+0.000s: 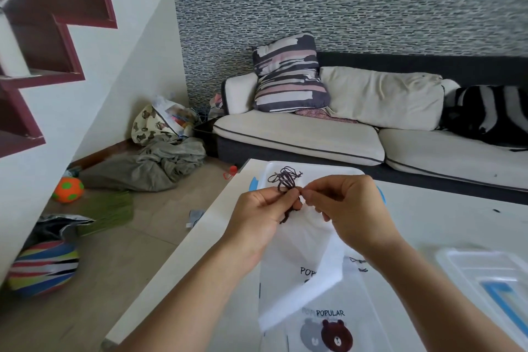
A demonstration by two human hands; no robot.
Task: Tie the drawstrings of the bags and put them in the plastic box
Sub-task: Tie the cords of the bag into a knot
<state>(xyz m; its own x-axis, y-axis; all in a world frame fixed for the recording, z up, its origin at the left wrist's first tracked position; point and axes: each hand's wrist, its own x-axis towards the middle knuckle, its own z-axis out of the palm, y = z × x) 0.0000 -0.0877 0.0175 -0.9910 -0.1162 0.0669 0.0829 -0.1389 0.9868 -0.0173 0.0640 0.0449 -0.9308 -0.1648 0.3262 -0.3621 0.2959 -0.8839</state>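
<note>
A white desk (428, 226) fills the lower right of the view, with a tiled floor (120, 260) to its left and a pale sofa (300, 134) behind it against a speckled grey wall. A striped pillow (288, 74) leans on the sofa's back. On the floor left of the desk lie a heap of grey cloth (148, 163), an orange ball (68, 189) and a striped ball (43, 268).

A white bag (300, 260) is held up above the desk in front of the person. Its long axis runs from the gathered mouth at the top, pointing away toward the sofa, down to the loose bottom hanging near the camera. More bags printed with bears (335, 336) lie flat on the desk beneath it. A clear plastic box (485, 274) sits on the desk to the right of the bag, and a white tray (314, 173) lies beyond the hands.

Both hands meet at the bag's mouth. The left hand (264, 214) has its fingers curled, pinching the dark drawstring (284, 180), whose loops stand up above the fingers. The right hand (343, 206) pinches the same cord just beside it, thumb against forefinger.
</note>
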